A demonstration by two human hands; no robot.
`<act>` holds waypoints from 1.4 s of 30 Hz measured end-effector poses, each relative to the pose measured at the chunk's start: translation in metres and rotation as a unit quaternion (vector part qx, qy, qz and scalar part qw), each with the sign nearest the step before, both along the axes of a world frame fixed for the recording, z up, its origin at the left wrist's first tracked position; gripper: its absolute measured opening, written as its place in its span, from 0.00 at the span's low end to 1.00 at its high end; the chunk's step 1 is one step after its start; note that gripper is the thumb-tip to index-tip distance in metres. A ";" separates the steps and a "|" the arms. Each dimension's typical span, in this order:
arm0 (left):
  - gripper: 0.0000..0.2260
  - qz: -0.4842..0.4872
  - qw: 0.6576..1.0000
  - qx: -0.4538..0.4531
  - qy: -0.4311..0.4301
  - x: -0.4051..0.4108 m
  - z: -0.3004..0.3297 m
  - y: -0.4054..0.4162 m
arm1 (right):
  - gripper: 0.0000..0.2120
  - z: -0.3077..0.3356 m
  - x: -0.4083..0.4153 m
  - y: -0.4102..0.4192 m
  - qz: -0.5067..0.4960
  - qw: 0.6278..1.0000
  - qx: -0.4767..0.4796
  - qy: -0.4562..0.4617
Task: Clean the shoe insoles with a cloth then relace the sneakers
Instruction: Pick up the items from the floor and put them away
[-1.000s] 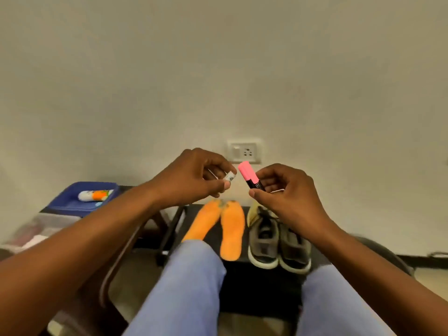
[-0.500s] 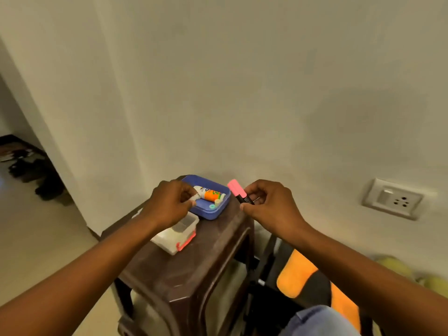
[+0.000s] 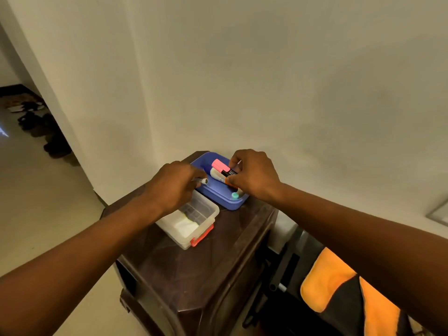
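Both forearms reach in from 6 o'clock toward the dark brown plastic stool (image 3: 194,275) standing against the wall.

Right hand (image 3: 254,175), fingers curled, pinches the black barrel of a pink-capped highlighter (image 3: 223,167) and holds it low inside the blue tray (image 3: 218,197), cap pointing to 10 o'clock. The tray sits at the stool's 12 o'clock corner, by the wall. Under the highlighter lies a white-and-orange tube (image 3: 217,174); its teal cap (image 3: 234,195) shows at the tray's 4 o'clock end.

Left hand (image 3: 174,187) is clenched round a small grey cylinder (image 3: 202,181), possibly a marker or pen end; the view is too blurred to say. Its round tip pokes out toward 3 o'clock, just at the tray's left rim.

Directly below the left hand, at 7 o'clock of the tray and nearly touching it, sits a clear plastic box (image 3: 191,219) with a red latch (image 3: 202,235); pale cloth or paper inside.

Task items: two orange insoles (image 3: 324,282) lie at 4 o'clock of the stool, on a dark low surface, partly hidden by the right forearm.

Far off at 9 o'clock, dark footwear (image 3: 46,132) lines the hallway floor.
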State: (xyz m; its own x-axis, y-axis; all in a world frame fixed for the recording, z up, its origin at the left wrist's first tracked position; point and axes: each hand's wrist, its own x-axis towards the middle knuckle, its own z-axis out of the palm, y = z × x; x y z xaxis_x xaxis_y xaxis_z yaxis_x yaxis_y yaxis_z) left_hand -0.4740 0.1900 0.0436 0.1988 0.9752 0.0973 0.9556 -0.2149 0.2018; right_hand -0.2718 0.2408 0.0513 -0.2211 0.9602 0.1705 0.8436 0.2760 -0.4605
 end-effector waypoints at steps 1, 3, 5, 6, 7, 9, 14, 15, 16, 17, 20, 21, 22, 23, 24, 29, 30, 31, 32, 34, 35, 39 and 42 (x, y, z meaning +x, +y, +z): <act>0.15 0.005 1.000 0.007 -0.014 -0.001 -0.002 0.001 | 0.13 -0.002 -0.004 0.003 0.004 1.000 0.000 -0.017; 0.14 0.017 0.997 0.032 -0.067 -0.004 -0.007 0.002 | 0.13 -0.005 -0.012 0.009 0.014 0.999 -0.006 -0.046; 0.14 0.032 0.993 0.040 -0.104 -0.007 -0.011 0.003 | 0.13 -0.008 -0.020 0.014 0.024 0.998 -0.012 -0.063; 0.14 0.038 0.992 0.040 -0.113 -0.007 -0.012 0.003 | 0.13 -0.009 -0.023 0.016 0.030 0.997 -0.009 -0.070; 0.15 0.042 0.991 0.040 -0.119 -0.007 -0.014 0.004 | 0.13 -0.010 -0.026 0.017 0.036 0.996 -0.006 -0.077; 0.15 0.046 0.990 0.042 -0.129 -0.008 -0.015 0.005 | 0.11 -0.010 -0.033 0.017 0.052 0.995 -0.003 -0.088; 0.12 0.036 0.990 0.057 -0.124 -0.010 -0.015 0.008 | 0.07 -0.017 -0.043 0.012 0.083 0.987 0.025 -0.137; 0.12 0.032 0.991 0.059 -0.119 -0.011 -0.015 0.009 | 0.07 -0.019 -0.045 0.012 0.087 0.986 0.027 -0.140; 0.12 0.028 0.991 0.058 -0.118 -0.012 -0.013 0.010 | 0.07 -0.021 -0.047 0.011 0.091 0.985 0.028 -0.143; 0.12 0.023 0.991 0.056 -0.120 -0.012 -0.011 0.011 | 0.07 -0.021 -0.048 0.010 0.094 0.984 0.029 -0.147; 0.13 0.012 0.992 0.048 -0.113 -0.015 -0.008 0.019 | 0.06 -0.020 -0.049 0.011 0.094 0.982 0.040 -0.156; 0.13 0.010 0.993 0.043 -0.105 -0.016 -0.007 0.021 | 0.06 -0.020 -0.049 0.011 0.092 0.982 0.045 -0.160; 0.13 0.007 0.995 0.037 -0.097 -0.016 -0.005 0.023 | 0.05 -0.020 -0.049 0.012 0.089 0.981 0.050 -0.163; 0.13 0.003 0.995 0.031 -0.091 -0.016 -0.004 0.025 | 0.05 -0.021 -0.049 0.012 0.087 0.981 0.053 -0.166; 0.13 -0.001 0.996 0.026 -0.083 -0.015 -0.002 0.027 | 0.06 -0.022 -0.048 0.012 0.087 0.980 0.055 -0.168; 0.14 -0.028 0.999 -0.014 -0.041 -0.013 0.015 0.039 | 0.08 -0.021 -0.037 0.011 0.076 0.985 0.033 -0.154; 0.14 -0.036 0.999 -0.019 -0.033 -0.012 0.019 0.043 | 0.10 -0.020 -0.032 0.010 0.066 0.987 0.034 -0.140; 0.14 -0.046 0.998 -0.022 -0.022 -0.010 0.022 0.047 | 0.12 -0.020 -0.027 0.008 0.055 0.989 0.043 -0.128; 0.14 -0.057 0.998 -0.021 -0.005 -0.006 0.025 0.051 | 0.14 -0.019 -0.020 0.006 0.047 0.989 0.059 -0.124; 0.14 -0.082 0.996 -0.014 0.040 0.002 0.027 0.058 | 0.16 -0.022 -0.006 0.001 0.037 0.984 0.096 -0.145; 0.14 -0.095 0.993 -0.013 0.064 0.006 0.028 0.062 | 0.17 -0.024 0.000 -0.002 0.037 0.980 0.112 -0.160; 0.13 -0.139 0.975 -0.045 0.165 0.025 0.029 0.072 | 0.17 -0.033 0.016 -0.010 0.030 0.977 0.131 -0.167; 0.12 -0.151 0.958 -0.086 0.227 0.038 0.030 0.077 | 0.17 -0.037 0.019 -0.012 0.023 0.985 0.112 -0.128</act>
State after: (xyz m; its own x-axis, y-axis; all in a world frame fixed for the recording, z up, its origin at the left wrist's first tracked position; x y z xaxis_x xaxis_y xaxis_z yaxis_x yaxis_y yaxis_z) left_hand -0.4359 0.2673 0.0739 0.4574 0.8607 -0.2237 0.8530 -0.4957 -0.1631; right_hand -0.2526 0.2291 0.0140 -0.3271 0.8928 0.3098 0.9086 0.3872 -0.1567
